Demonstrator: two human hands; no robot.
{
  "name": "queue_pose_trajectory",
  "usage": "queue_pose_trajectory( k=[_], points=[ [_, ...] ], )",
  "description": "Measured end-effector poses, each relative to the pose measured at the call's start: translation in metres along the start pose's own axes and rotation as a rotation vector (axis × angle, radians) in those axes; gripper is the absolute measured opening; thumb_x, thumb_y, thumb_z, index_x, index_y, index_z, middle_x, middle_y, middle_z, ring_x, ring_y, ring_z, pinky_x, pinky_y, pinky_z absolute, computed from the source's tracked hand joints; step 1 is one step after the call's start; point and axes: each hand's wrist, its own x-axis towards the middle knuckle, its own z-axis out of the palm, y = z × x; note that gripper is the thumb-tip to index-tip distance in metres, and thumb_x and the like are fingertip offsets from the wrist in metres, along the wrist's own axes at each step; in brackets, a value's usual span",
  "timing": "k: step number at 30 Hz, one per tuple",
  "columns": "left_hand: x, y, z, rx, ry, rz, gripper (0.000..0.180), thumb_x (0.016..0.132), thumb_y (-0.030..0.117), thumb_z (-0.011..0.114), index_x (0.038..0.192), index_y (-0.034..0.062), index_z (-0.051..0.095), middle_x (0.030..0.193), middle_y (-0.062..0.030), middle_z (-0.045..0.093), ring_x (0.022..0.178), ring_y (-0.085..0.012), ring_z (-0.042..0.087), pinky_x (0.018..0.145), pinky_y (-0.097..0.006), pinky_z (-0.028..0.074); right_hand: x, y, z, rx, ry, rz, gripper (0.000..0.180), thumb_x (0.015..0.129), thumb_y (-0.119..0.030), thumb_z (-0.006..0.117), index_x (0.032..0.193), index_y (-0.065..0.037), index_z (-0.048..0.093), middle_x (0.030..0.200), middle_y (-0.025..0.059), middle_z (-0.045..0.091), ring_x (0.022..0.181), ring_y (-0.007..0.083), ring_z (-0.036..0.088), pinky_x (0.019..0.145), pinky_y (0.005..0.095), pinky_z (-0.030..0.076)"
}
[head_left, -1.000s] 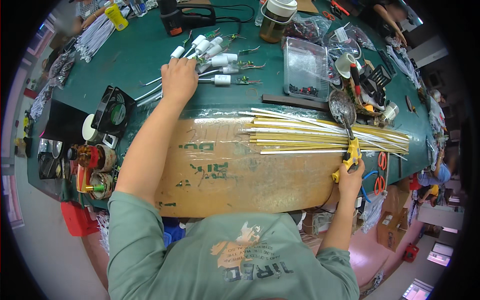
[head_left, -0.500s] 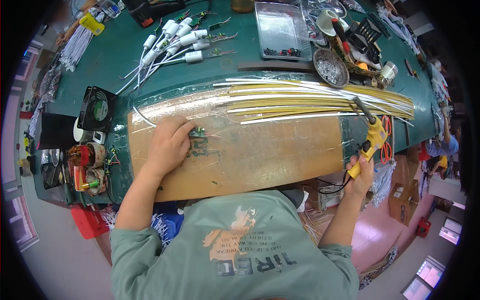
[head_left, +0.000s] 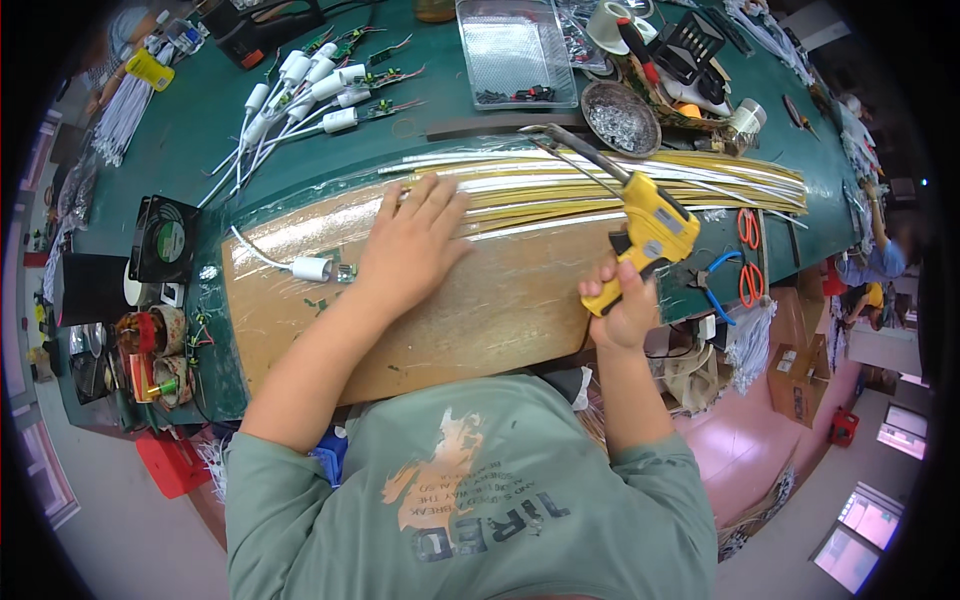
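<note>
My right hand (head_left: pixel 628 308) is wrapped round the handle of a yellow soldering gun (head_left: pixel 662 222), raised over the board with its metal tip pointing up and to the left. My left hand (head_left: pixel 412 245) lies with its fingers stretched out at the left ends of a bundle of thin white and yellow strips (head_left: pixel 620 190). It grips nothing that I can see. Left of that wrist, a white cylinder (head_left: pixel 312 268) with a white cable lies on the brown board (head_left: pixel 480 320). A small green circuit board (head_left: pixel 346 273) sits at its right end, close to my wrist.
Several white cylinders with circuit boards (head_left: pixel 300 90) are piled at the back left. A clear tray (head_left: pixel 515 45) and a round metal dish (head_left: pixel 620 118) stand behind the strips. A black fan (head_left: pixel 165 240) stands left; blue pliers (head_left: pixel 712 285) and orange-handled scissors (head_left: pixel 750 260) lie right.
My left hand has let go of the circuit board piece and moved right to the strips. My right hand has brought the soldering gun up and left over the board.
</note>
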Motion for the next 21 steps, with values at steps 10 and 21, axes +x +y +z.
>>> queue_pose_trajectory(
  k=[10,21],
  points=[
    [-0.038,0.023,-0.015,-0.124,-0.197,-0.004,0.069,0.085,0.043,0.065,0.139,0.0050,0.044,0.148,-0.0131,0.040,0.137,-0.0309,0.035,0.115,-0.052,0.022,0.002,0.016,-0.001,-0.071,-0.023,-0.036,0.049,0.092,-0.025,0.063,0.131,-0.005,0.041,0.079,0.0044,0.052,0.069,0.0172,0.053,0.074,0.0387,0.046],
    [-0.046,0.033,-0.014,-0.084,-0.251,-0.137,0.084,0.082,0.056,0.061,0.144,0.0037,0.037,0.150,-0.0155,0.036,0.139,-0.0329,0.031,0.114,-0.059,0.014,-0.002,0.020,-0.006,-0.141,0.001,-0.052,0.052,0.090,-0.024,0.065,0.132,-0.004,0.042,0.079,0.0047,0.052,0.068,0.0177,0.052,0.072,0.0383,0.046]
  ],
)
